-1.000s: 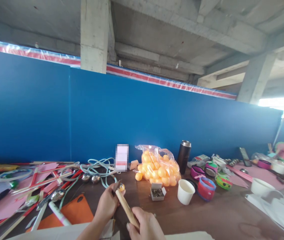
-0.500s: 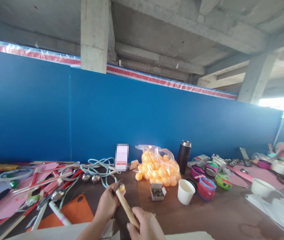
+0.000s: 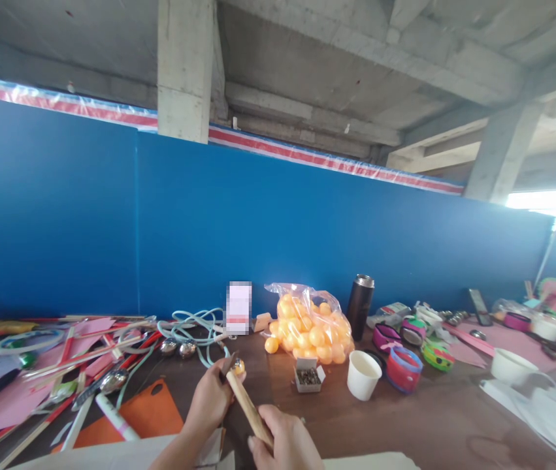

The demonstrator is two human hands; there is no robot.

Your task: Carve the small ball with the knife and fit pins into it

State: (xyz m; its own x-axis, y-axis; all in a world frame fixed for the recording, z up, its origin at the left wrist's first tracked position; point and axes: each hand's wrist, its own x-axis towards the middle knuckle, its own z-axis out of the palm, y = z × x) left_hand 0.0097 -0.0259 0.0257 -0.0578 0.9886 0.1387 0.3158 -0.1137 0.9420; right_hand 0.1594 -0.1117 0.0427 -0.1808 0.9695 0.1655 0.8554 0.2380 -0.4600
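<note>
Sitting pinched at the fingertips of the left hand (image 3: 210, 399), a small orange ball (image 3: 238, 367) is hovering low over the brown table (image 3: 405, 418), near the bottom middle of the view. The left hand is curling shut around it. A dark blade (image 3: 225, 367) is lying just beside the ball, though I cannot tell whether the two are touching. That blade is sticking out of a wooden handle (image 3: 247, 405), which is slanting down into the right hand (image 3: 287, 442). The right hand is gripping the handle's lower end in a closed fist.

Just beyond the ball, a small open box (image 3: 308, 378) of dark bits is lying near a white paper cup (image 3: 363, 375). Behind them, a clear bag of orange balls (image 3: 310, 331) is resting near a dark flask (image 3: 360, 299). To the left, an orange board (image 3: 147, 408) and a teal cord (image 3: 194, 325) are lying among pink paper (image 3: 13, 405), and a blue wall (image 3: 278, 228) is standing behind the table.
</note>
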